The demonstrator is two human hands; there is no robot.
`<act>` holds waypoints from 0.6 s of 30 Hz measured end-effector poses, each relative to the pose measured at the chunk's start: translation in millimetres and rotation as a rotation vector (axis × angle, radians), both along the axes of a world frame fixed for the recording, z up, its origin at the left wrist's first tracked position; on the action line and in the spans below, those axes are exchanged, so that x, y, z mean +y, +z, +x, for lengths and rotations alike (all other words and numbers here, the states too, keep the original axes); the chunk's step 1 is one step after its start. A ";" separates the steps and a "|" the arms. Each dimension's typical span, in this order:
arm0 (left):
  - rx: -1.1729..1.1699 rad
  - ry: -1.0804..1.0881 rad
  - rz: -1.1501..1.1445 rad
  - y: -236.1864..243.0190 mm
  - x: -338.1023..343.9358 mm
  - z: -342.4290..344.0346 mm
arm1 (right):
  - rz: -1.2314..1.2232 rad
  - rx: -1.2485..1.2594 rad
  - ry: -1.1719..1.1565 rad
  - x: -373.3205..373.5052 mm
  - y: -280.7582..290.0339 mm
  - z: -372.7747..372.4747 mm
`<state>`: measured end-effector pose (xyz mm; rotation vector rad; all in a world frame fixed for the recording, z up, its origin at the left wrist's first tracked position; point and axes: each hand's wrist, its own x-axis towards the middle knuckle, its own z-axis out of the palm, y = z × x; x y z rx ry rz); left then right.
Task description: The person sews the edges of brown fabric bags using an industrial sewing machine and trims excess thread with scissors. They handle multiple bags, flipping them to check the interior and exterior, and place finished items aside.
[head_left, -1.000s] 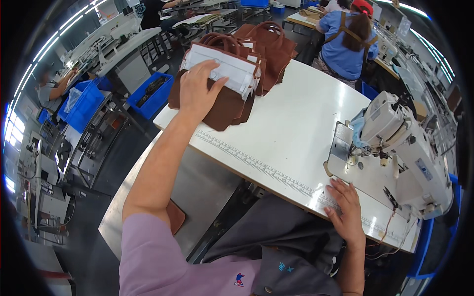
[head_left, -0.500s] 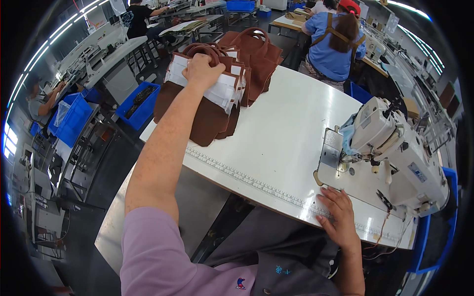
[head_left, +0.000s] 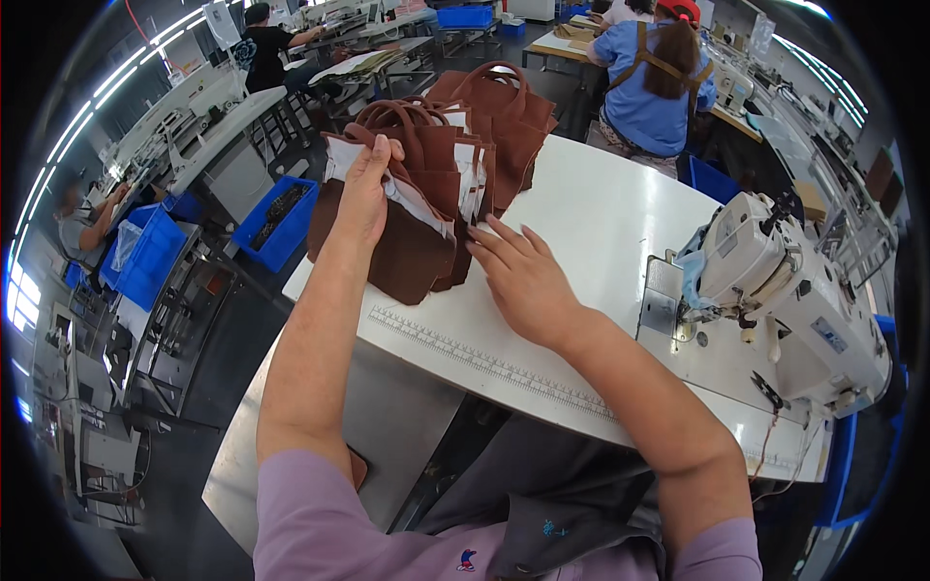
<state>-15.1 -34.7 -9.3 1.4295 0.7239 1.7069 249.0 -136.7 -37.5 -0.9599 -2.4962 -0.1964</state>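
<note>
My left hand (head_left: 371, 194) is closed on the upper edge of a brown bag piece with white backing (head_left: 413, 205), just below its rolled handles. The front piece hangs dark brown at the bottom, in a pile of similar bag pieces (head_left: 513, 145) at the back of the white table (head_left: 581, 208). My right hand (head_left: 513, 271) has its fingers stretched out, their tips at the right edge of the front pieces. To the right stands a white sewing machine (head_left: 741, 242), with dark snips (head_left: 765, 387) lying by it and a printed ruler (head_left: 484, 362) along the table's front edge.
Blue bins (head_left: 276, 223) stand left of the table, another (head_left: 712, 181) beyond it. A co-worker in blue (head_left: 639, 111) sits behind the table; others sit at machines at left (head_left: 82, 223) and back left (head_left: 266, 53). A metal side surface (head_left: 387, 426) lies below the left front edge.
My left hand has taken hold higher on the front bag piece, folding its white top. My right hand has moved from beside the machine up and left to the pile.
</note>
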 end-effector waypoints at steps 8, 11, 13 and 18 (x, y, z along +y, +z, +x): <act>-0.229 -0.041 -0.075 9.3 -29.2 -8.6 | -0.036 0.019 -0.085 44.0 -37.1 -36.6; -0.342 -0.145 0.016 21.9 -40.0 -56.1 | -0.048 0.010 -0.116 47.3 -33.8 -38.2; -0.385 -0.234 0.117 54.3 -69.9 -77.3 | -0.082 -0.004 -0.117 43.8 -33.4 -40.8; -0.316 -0.305 0.002 124.1 -149.0 -40.5 | -0.032 0.049 -0.084 47.0 -35.6 -36.5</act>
